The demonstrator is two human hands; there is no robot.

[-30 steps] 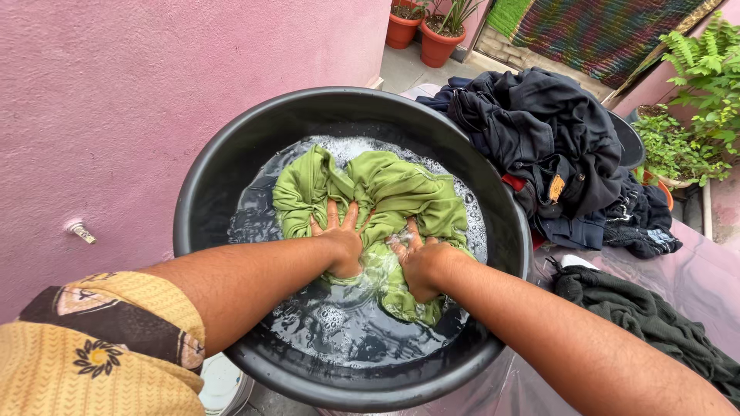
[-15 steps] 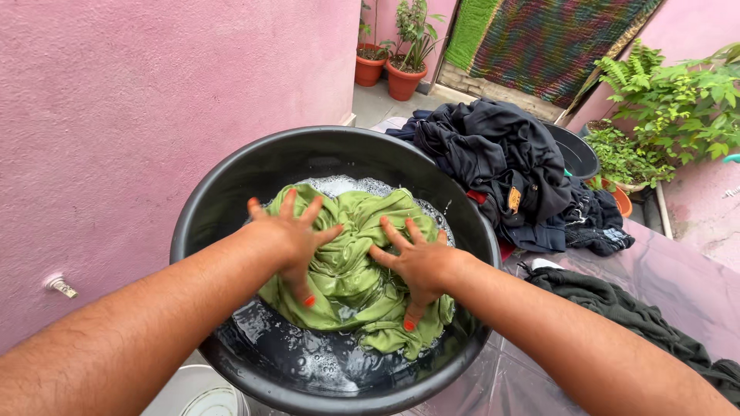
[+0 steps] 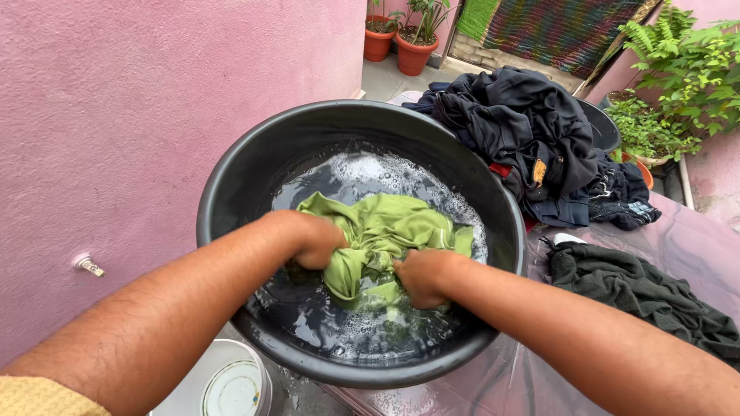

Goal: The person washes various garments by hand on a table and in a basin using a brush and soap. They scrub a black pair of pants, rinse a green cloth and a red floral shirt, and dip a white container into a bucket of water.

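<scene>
Head view looks down over two bare forearms that reach forward into a black tub (image 3: 231,192) of soapy water.

Far to the left of the grip a pink wall (image 3: 154,92) fills the frame, with a small metal tap (image 3: 89,266) sticking out of it. Below the left forearm, nearer than the tub, sits a white bucket (image 3: 223,385).

The left hand (image 3: 316,240) comes in from the lower left, arm slanting up and to the right, wrist bent down, fingers curled tight into a fist. It is clenched on the left edge of a green cloth (image 3: 385,231), knuckles up, the fingertips buried in the fabric. The cloth lies bunched in the middle of the tub, half in the water, and spreads out past both fists toward the far rim, with foam (image 3: 378,171) beyond it.

The right hand (image 3: 422,275) comes in from the lower right, arm slanting up and to the left. It too is closed in a fist on the cloth, gripping the near right fold just beside the left hand, a twisted ridge of fabric between the two.

Right of the grip, outside the tub, a heap of dark clothes (image 3: 524,131) is piled up against the rim. Nearer, a dark green garment (image 3: 640,293) lies flat on a plastic-covered surface (image 3: 694,246). Potted plants (image 3: 401,35) stand well beyond.
</scene>
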